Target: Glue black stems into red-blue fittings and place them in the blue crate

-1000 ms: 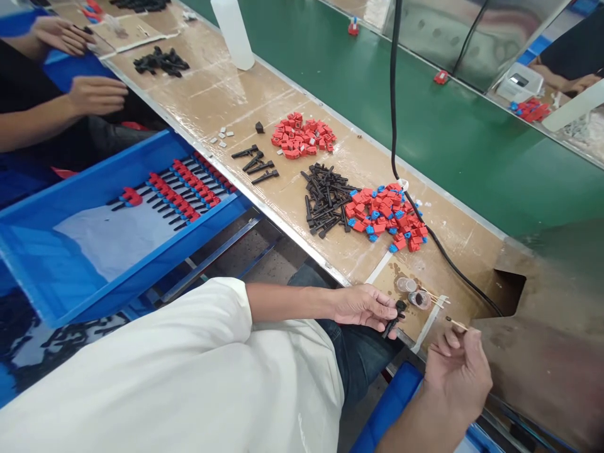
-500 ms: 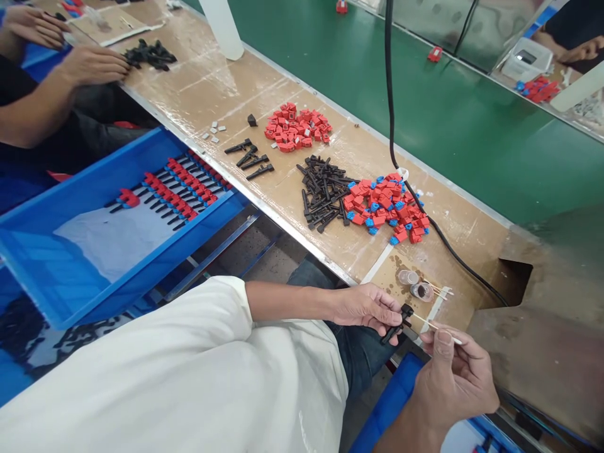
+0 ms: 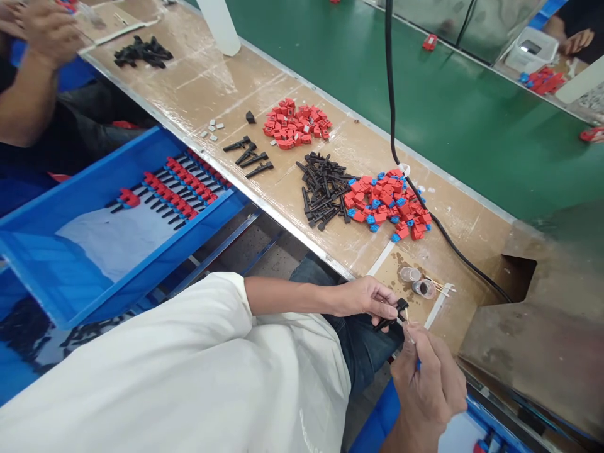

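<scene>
Far left of the taped cardboard-covered workbench, a co-worker's hands were bunched together at its top corner; what they held was too blurred to tell. Below the bench's near edge sat a blue plastic tray with a row of finished black pins capped red and blue laid on a white sheet. On the bench top lay a small heap of black plastic parts near the co-worker, then four loose black pins, a pile of red plastic blocks, a pile of black plastic pins, and touching it a pile of red-and-blue blocks. A black cable ran down across the bench past that pile. Two small clear round cups sat near the bench's near edge, thin sticks just beside them.

Left hand was off the bench's near edge, over the lap, fingers pinched closed around a single black plastic pin, held roughly level. Right hand was just right of it and lower, fingers closed on a thin wooden stick pointing up, its tip at or touching the pin's head; contact could not be told for certain. Green conveyor belt ran along the bench's far side.
</scene>
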`<state>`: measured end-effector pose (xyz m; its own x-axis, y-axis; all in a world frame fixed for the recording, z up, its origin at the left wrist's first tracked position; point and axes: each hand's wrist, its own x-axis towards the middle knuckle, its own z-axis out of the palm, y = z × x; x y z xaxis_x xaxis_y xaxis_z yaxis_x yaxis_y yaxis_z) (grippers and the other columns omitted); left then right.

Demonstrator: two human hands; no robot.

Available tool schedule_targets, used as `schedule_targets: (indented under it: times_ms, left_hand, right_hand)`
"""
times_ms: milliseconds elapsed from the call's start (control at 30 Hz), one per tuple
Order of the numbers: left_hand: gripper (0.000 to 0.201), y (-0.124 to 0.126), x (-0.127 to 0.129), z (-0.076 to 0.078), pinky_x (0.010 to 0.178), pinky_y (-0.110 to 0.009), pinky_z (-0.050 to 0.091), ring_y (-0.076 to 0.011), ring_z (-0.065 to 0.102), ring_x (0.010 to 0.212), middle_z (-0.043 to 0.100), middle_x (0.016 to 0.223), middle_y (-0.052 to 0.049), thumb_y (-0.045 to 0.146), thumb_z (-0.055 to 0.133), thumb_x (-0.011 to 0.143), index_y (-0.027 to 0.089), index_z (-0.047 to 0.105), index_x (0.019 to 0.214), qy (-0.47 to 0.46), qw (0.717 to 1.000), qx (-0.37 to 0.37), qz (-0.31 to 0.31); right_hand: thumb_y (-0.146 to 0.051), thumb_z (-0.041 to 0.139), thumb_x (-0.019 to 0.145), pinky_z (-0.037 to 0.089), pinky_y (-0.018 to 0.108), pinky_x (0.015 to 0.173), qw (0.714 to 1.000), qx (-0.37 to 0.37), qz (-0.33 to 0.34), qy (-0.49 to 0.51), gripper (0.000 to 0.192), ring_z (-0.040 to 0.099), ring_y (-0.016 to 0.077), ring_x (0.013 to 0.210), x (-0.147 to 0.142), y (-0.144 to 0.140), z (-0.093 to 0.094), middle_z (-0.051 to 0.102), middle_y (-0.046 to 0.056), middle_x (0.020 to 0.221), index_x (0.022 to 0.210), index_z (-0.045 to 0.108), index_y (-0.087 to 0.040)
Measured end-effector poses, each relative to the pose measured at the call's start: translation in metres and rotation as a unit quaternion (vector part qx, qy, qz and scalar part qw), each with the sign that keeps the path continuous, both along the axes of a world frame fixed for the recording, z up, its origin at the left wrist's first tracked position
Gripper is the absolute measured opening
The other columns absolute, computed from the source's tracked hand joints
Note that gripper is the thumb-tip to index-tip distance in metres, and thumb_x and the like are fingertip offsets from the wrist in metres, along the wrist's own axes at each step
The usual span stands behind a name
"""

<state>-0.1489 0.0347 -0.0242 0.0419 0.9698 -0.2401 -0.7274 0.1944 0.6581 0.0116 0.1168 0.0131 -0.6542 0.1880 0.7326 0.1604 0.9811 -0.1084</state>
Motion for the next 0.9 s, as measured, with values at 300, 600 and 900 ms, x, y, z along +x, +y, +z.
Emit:
schedule_targets:
  times_ms: [300, 600, 900]
  left_hand:
    - [0.057, -0.003, 0.000, 0.003, 0.053, -0.020, 0.040, -0.0062, 0.052, 0.053, 0.064, 0.064, 0.001, 0.061, 0.085, 0.060, 0.011, 0.067, 0.083, 0.044, 0.999, 0.018, -0.014]
    - [0.056, -0.006, -0.007, -0.003, 0.048, -0.018, 0.034, -0.0050, 0.050, 0.049, 0.066, 0.062, -0.003, 0.058, 0.088, 0.059, 0.009, 0.067, 0.078, -0.033, 0.999, 0.020, -0.038]
    - [0.052, -0.007, 0.002, -0.013, 0.048, -0.015, 0.038, -0.0069, 0.058, 0.056, 0.069, 0.070, -0.006, 0.044, 0.094, 0.058, 0.008, 0.072, 0.088, -0.137, 0.987, -0.012, -0.080]
  right_hand:
    - [-0.008, 0.067, 0.084, 0.056, 0.028, 0.056, 0.971, -0.201, -0.069, 0.111, 0.018, 0.069, 0.0170, 0.063, -0.008, -0.009, 0.002, 0.072, 0.003, 0.079, 0.098, 0.071, -0.019]
    - [0.003, 0.070, 0.079, 0.059, 0.027, 0.064, 0.993, -0.099, 0.045, 0.055, 0.034, 0.072, 0.0171, 0.075, -0.004, -0.005, 0.000, 0.074, 0.003, 0.089, 0.105, 0.069, -0.019]
    - [-0.015, 0.070, 0.084, 0.055, 0.031, 0.050, 0.920, -0.335, -0.076, 0.189, 0.006, 0.066, 0.0171, 0.058, -0.005, -0.011, 0.002, 0.071, 0.003, 0.080, 0.090, 0.072, -0.017]
